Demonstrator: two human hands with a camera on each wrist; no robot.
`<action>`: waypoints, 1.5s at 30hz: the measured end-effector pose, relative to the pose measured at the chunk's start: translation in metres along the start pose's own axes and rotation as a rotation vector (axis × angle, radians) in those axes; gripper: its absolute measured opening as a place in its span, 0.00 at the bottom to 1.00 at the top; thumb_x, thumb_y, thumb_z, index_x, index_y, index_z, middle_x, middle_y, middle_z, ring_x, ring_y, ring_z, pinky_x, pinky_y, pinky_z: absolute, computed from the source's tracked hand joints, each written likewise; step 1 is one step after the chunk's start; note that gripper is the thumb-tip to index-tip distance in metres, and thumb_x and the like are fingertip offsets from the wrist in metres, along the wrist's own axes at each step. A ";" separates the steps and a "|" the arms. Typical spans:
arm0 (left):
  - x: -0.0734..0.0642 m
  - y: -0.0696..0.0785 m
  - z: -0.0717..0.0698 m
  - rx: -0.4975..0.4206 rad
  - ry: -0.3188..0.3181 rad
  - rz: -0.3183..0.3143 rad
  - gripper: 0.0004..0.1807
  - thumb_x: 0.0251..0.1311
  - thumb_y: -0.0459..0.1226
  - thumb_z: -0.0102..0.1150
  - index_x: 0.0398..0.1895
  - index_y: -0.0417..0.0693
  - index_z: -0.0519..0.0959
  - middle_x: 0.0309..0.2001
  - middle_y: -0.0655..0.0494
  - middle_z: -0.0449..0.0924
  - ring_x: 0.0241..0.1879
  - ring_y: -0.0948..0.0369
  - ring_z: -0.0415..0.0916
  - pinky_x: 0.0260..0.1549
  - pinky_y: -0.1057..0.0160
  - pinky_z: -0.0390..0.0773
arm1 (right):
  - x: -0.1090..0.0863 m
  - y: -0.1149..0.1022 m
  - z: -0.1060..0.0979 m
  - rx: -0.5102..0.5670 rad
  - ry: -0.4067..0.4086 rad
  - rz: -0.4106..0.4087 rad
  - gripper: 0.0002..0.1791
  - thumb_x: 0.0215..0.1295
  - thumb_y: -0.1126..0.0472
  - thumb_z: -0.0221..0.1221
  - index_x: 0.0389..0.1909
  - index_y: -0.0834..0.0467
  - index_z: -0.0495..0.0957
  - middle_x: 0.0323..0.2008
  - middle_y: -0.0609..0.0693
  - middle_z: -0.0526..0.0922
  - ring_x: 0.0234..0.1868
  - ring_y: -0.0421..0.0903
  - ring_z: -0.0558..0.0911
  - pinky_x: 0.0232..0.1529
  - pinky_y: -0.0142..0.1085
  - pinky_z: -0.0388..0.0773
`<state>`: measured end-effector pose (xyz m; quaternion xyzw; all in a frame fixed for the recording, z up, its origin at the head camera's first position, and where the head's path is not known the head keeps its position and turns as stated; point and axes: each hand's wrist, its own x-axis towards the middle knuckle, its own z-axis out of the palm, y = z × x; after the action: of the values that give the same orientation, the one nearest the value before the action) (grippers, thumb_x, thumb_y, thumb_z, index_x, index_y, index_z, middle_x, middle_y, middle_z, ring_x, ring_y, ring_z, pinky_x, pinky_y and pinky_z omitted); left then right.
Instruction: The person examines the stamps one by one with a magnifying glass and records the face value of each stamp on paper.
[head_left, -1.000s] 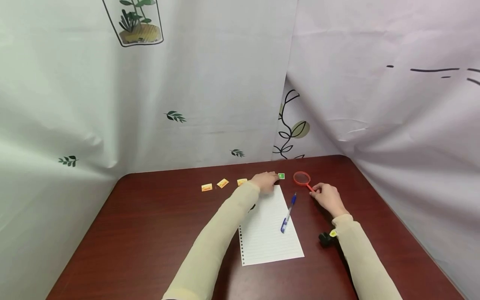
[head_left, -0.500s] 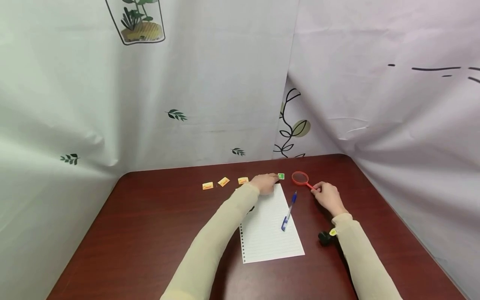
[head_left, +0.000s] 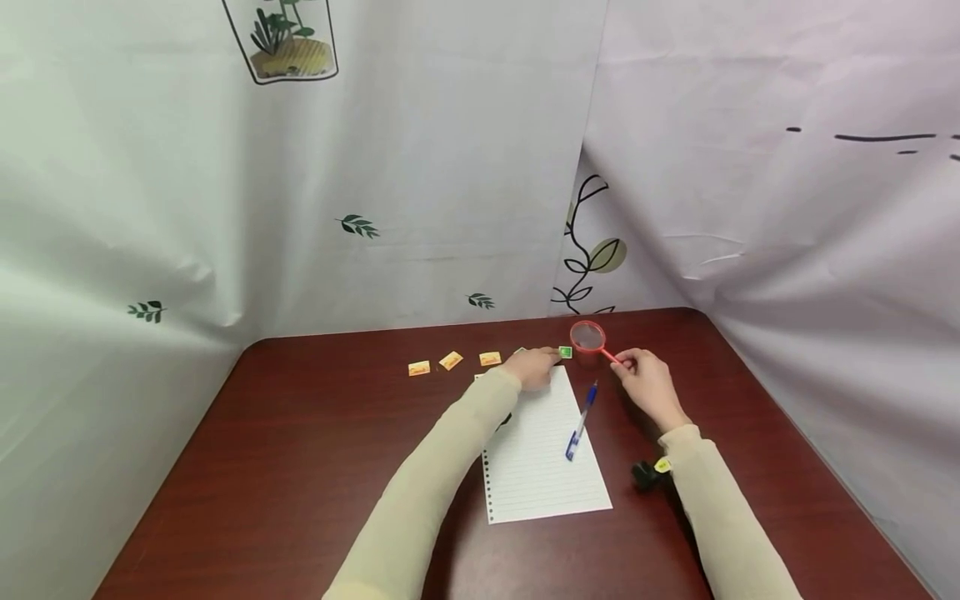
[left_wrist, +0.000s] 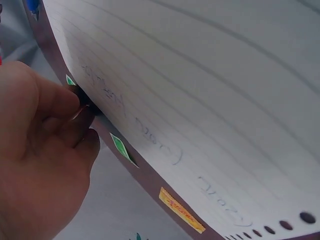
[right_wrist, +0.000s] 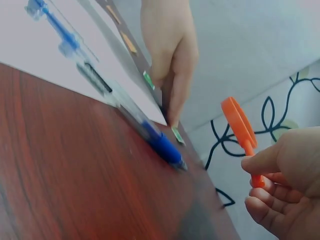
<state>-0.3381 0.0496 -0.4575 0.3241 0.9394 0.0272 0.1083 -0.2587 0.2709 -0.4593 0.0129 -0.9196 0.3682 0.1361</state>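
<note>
My left hand (head_left: 534,369) reaches over the top of a sheet of lined paper (head_left: 543,467), its index finger at a small green stamp (head_left: 565,352). Dark shadow partly hides those fingertips in the left wrist view. A second green stamp (left_wrist: 121,149) lies beside that hand. My right hand (head_left: 649,387) pinches the thin handle of a red-orange magnifying glass (head_left: 587,337) between thumb and fingers. Its round lens stands just behind and right of the stamp in the head view; the right wrist view shows it tilted, nearly edge-on (right_wrist: 239,122).
Several orange-yellow stamps (head_left: 451,361) lie in a row along the back left of the brown table (head_left: 300,467). A blue-and-clear pen (head_left: 581,421) lies across the paper's right edge. Handwriting shows near the paper's top. A printed white curtain (head_left: 420,167) hangs behind the table.
The magnifying glass has moved left and toward the back with my right hand, nearer the green stamp. My left hand stays about where it was. The head view has shifted slightly.
</note>
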 end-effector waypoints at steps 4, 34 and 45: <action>0.001 -0.001 0.001 -0.023 0.009 0.002 0.27 0.74 0.34 0.46 0.76 0.50 0.66 0.75 0.56 0.64 0.73 0.60 0.62 0.69 0.62 0.62 | -0.001 -0.004 0.004 0.015 -0.008 -0.002 0.09 0.69 0.64 0.63 0.44 0.68 0.81 0.35 0.58 0.78 0.32 0.49 0.74 0.32 0.35 0.71; -0.002 -0.008 0.002 -0.104 0.030 0.034 0.27 0.72 0.29 0.45 0.74 0.48 0.69 0.73 0.54 0.66 0.73 0.58 0.62 0.70 0.63 0.60 | -0.005 0.009 0.017 -0.004 -0.128 0.001 0.07 0.66 0.65 0.65 0.39 0.66 0.81 0.30 0.53 0.77 0.30 0.47 0.73 0.33 0.38 0.70; 0.000 -0.007 0.003 -0.108 0.022 0.023 0.27 0.72 0.29 0.46 0.73 0.48 0.69 0.73 0.55 0.66 0.73 0.58 0.62 0.71 0.63 0.59 | -0.005 0.012 0.017 0.013 -0.150 0.014 0.07 0.67 0.65 0.65 0.40 0.66 0.81 0.30 0.53 0.78 0.29 0.46 0.73 0.31 0.37 0.70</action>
<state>-0.3420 0.0437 -0.4611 0.3283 0.9339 0.0824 0.1150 -0.2592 0.2680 -0.4809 0.0348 -0.9248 0.3733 0.0642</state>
